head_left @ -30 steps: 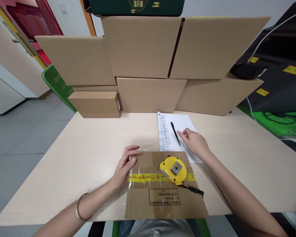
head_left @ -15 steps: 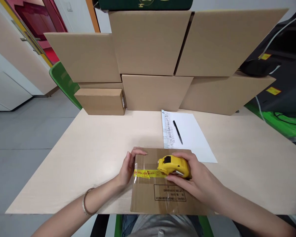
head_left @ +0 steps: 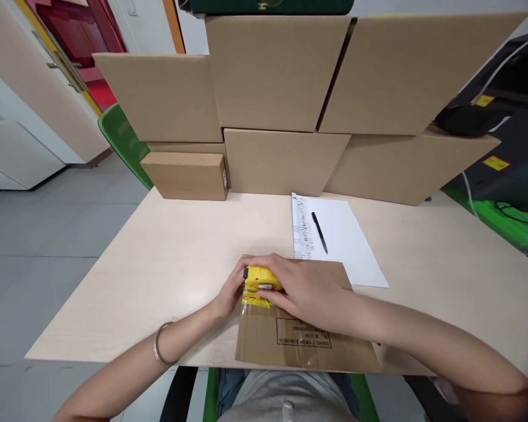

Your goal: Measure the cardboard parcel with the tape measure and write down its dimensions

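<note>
A flat cardboard parcel with yellow tape and a printed label lies at the table's near edge. My right hand is closed over a yellow tape measure, holding it at the parcel's far left corner. My left hand rests against the parcel's left edge, fingers curled beside the tape measure's front. A bracelet sits on my left wrist.
A white sheet of paper with a black pen lies beyond the parcel. Stacked cardboard boxes wall off the table's back, with a small box at the left. A green chair stands behind, black equipment at right.
My right hand came off the paper, took hold of the yellow tape measure on the parcel, and carried it left to the parcel's left corner by my left hand.
</note>
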Demonstrator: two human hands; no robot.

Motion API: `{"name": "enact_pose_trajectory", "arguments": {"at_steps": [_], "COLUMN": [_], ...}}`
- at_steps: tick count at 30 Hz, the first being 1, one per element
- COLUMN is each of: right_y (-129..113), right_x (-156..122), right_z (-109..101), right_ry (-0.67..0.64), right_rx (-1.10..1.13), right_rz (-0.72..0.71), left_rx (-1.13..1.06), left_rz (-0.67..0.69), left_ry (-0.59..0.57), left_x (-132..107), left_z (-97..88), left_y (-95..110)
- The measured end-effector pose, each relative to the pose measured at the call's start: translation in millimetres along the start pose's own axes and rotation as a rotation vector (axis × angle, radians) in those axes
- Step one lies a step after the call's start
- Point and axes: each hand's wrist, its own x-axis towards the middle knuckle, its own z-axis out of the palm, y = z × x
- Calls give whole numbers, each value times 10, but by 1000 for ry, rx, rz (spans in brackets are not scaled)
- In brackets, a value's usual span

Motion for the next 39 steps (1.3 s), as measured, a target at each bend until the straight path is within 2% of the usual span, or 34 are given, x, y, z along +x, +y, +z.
{"name": "enact_pose_trajectory", "arguments": {"at_steps": [4, 7, 10, 13, 15, 19, 23, 26, 28, 31, 34, 37, 39], "right_y": [187, 411, 656, 842, 914, 967, 925, 780, 629, 386, 199, 76, 25], "right_x": [-300, -663, -1086, -1406, -1507, -1526, -1528, -1467, -1314, -889, -364, 43, 167], "right_z": [-139, -285, -404, -438, -404, -296, -319, -419, -469, -452, -329, -207, -191], "right_ry": [55, 150, 287, 365, 376, 374, 368, 334, 271, 120, 2, -46, -40], "right_rx": [23, 105, 151, 130, 137, 151, 132, 101, 84, 29, -82, -124, -105], "right_rz": [139, 252, 350, 450, 478, 480, 468, 427, 378, 274, 116, -41, -113], "left_rx": [157, 282, 305, 304, 305, 323, 331, 312, 294, 272, 234, 186, 168], "left_rz": [138, 209, 197, 166, 159, 190, 185, 175, 172, 174, 181, 178, 177], "left_ry": [-117, -171, -160, -131, -121, -123, -125, -115, -109, -100, -88, -76, -63], "left_x": [17, 32, 48, 57, 63, 80, 86, 76, 69, 63, 59, 62, 78], "left_z": [-41, -66, -87, -98, -104, -123, -129, -109, -91, -65, -36, -8, -7], "left_y": [39, 48, 39, 30, 28, 23, 20, 34, 50, 73, 69, 23, -11]}}
